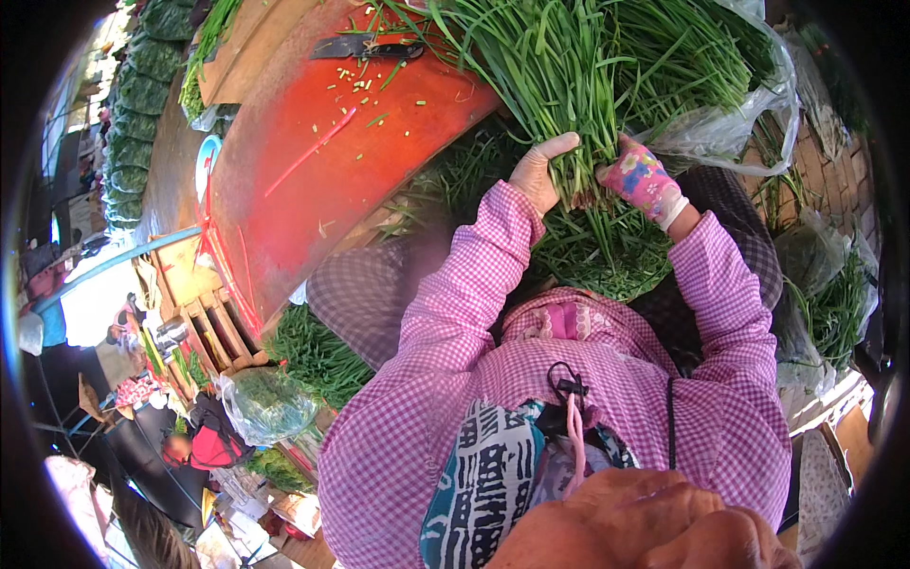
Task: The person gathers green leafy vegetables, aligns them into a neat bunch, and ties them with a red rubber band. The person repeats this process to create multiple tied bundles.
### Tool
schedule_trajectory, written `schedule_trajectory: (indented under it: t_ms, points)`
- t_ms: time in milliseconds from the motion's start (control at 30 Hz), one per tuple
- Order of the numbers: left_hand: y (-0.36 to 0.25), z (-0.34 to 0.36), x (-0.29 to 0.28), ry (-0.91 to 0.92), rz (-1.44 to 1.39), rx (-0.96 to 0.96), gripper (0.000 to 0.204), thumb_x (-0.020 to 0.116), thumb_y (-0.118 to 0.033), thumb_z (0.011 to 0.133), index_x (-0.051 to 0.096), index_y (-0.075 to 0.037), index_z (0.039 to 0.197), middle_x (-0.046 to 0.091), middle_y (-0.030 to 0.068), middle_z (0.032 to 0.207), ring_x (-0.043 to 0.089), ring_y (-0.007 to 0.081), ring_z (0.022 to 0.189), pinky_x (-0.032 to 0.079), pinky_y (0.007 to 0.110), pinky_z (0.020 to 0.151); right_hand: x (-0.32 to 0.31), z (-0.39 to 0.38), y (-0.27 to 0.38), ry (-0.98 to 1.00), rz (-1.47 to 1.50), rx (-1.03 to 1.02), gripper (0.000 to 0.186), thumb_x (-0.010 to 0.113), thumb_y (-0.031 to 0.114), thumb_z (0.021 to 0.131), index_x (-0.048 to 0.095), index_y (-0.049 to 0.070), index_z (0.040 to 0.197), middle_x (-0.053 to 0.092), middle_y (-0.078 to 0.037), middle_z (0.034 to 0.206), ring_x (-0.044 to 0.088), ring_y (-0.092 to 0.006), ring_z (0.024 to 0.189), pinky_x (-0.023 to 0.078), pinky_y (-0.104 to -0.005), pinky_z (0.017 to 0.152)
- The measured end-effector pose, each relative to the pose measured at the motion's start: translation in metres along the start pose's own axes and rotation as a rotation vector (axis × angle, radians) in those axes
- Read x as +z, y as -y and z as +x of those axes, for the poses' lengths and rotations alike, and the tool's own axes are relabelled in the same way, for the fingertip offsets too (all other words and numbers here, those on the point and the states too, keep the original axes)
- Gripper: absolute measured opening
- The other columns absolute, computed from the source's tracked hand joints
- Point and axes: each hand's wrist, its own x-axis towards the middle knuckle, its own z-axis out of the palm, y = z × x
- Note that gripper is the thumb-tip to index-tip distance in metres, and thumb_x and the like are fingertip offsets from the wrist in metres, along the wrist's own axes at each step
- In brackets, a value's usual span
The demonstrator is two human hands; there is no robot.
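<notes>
My left hand (pixel 540 173) and my gloved right hand (pixel 643 185), in a pink floral glove, grip a bunch of long, thin green leafy stalks (pixel 559 85) from either side near its pale bases, with the leaves spreading away from me. Below my hands, loose green leaves (pixel 602 266) lie around my lap. More stalks (pixel 682 66) lie beside the bunch in a clear plastic bag (pixel 777 119) at the upper right.
A red board (pixel 303 142) at upper left bears a black-handled knife (pixel 370 47) and chopped bits. Bagged greens stand at the right (pixel 834 294) and lower left (pixel 265 408). A slatted wooden crate (pixel 220 327) is at left, with stacked dark-green bundles (pixel 137 114) beyond.
</notes>
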Motion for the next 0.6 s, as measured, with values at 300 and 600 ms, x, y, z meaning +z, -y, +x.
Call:
schedule_trajectory:
  t_ms: [300,600]
  points:
    - [0.002,-0.013,-0.014,0.211,-0.132,-0.036,0.059,0.073,-0.023,0.089,0.055,-0.004,0.142,0.065,0.0161,0.135,0.063,0.0339,0.123,0.048,0.055,0.109,-0.014,-0.024,0.081,0.083,-0.380,0.186,0.061,0.067,0.035,0.083,0.055,-0.009,0.123,0.073,-0.026,0.096,0.072,-0.0412,0.092,0.057,-0.0482,0.081]
    - [0.010,0.000,-0.001,0.242,-0.143,0.111,0.065,0.070,-0.024,0.084,0.054,-0.001,0.143,0.064,0.0196,0.135,0.062,0.0359,0.124,0.048,0.052,0.110,-0.029,-0.017,0.084,0.056,-0.333,0.226,0.063,0.067,0.037,0.084,0.057,-0.006,0.128,0.073,-0.025,0.099,0.072,-0.0415,0.094,0.057,-0.0477,0.084]
